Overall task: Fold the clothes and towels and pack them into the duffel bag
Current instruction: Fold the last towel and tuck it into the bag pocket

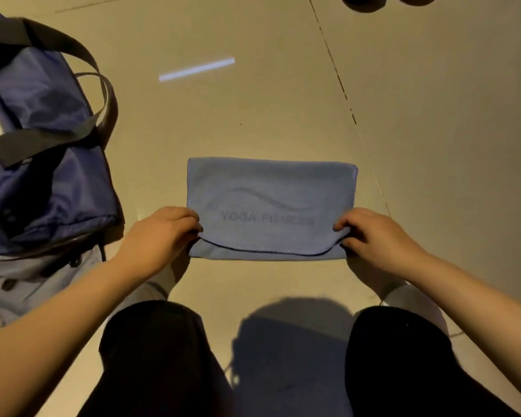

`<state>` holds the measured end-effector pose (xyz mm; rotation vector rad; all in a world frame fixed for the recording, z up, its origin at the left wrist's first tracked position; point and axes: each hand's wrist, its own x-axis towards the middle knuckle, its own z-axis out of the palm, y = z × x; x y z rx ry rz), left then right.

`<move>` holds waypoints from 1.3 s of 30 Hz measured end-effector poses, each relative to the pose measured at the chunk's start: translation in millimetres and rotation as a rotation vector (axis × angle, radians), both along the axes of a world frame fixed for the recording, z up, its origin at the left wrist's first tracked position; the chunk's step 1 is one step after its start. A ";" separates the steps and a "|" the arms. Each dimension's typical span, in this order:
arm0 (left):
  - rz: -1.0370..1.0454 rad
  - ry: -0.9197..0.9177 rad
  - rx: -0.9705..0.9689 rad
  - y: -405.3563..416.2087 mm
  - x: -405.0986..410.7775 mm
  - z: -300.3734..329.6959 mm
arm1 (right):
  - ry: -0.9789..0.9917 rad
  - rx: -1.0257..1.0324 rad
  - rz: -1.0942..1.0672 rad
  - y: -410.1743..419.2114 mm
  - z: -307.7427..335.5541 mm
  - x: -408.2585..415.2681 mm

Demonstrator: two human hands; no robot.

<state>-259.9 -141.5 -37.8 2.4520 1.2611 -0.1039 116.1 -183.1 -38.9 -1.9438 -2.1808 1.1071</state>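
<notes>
A light blue towel printed "YOGA FITNESS" lies folded into a rectangle on the tiled floor in front of my knees. My left hand pinches the near left corner of its top layer. My right hand pinches the near right corner. The top layer's near edge is lifted slightly off the layer beneath. The navy duffel bag with dark grey handles stands on the floor to the left, about a hand's width from the towel.
A light grey garment lies on the floor under the bag's near side, by my left forearm. My knees in black trousers fill the bottom of the view. Two dark round shapes sit at the far top edge.
</notes>
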 end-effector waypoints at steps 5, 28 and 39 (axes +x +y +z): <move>0.119 -0.071 0.173 -13.0 3.9 18.4 | -0.077 0.221 0.025 -10.9 13.4 -10.1; -0.056 -0.009 0.076 -46.4 2.7 2.2 | -0.390 0.302 0.417 -33.5 13.4 -17.1; 0.412 -0.654 -0.769 -3.1 -17.6 118.4 | 0.463 -0.227 -0.277 -25.8 126.3 17.7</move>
